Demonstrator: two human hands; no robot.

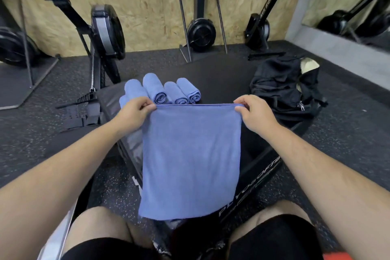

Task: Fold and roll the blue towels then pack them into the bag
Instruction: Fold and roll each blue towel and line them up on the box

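Pinched top corners of blue towel (191, 158) with left hand (135, 112) and right hand (256, 115); hung limp. Judged light, soft, floppy; best gripped at corners.

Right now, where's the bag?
Head view, right side: the bag lies just beyond the right hand, which pinches a corner of the towel. The rolled towels sit to the bag's left.

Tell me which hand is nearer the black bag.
Right. The right hand pinches the towel at its corner beside the black bag; the left hand pinches the other corner, by the rolled towels.
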